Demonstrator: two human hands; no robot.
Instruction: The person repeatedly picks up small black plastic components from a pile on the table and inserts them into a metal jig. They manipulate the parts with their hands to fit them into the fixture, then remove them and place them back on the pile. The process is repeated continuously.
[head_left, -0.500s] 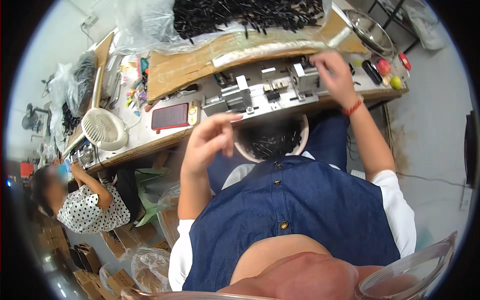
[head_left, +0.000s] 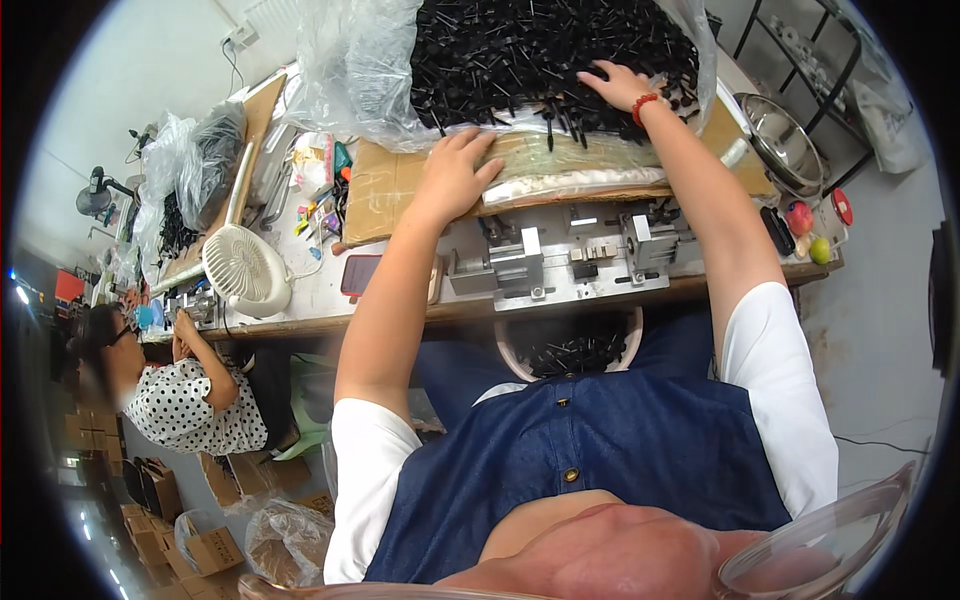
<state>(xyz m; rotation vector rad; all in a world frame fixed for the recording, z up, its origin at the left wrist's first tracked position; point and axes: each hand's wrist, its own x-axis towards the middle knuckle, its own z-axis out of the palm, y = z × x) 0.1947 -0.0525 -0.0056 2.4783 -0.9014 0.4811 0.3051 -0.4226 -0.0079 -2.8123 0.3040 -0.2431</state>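
A large heap of small black parts with thin stems (head_left: 520, 60) lies in an opened clear plastic bag (head_left: 350, 70) at the far side of the bench. My right hand (head_left: 620, 88), a red bead bracelet at its wrist, rests on the heap's right part with fingers stretched out. At the heap's near left edge, my left hand (head_left: 458, 175) lies spread over the cardboard sheet (head_left: 385, 190) and the bag's edge. Nothing shows held in either hand. Between my forearms a metal clamping fixture (head_left: 590, 285) stands on the bench, its two end blocks apart.
Below the bench edge, a round tub (head_left: 504, 355) holds more black parts. On the left are a phone (head_left: 357, 275), partly behind my forearm, and a white fan (head_left: 240, 265). A steel bowl (head_left: 780, 140) and a green fruit (head_left: 820, 250) sit right. A co-worker (head_left: 200, 405) sits far left.
Both hands have moved away from me, from around the fixture to the bag. The right now lies on the black parts, the left at the heap's edge. The whole view has shifted.
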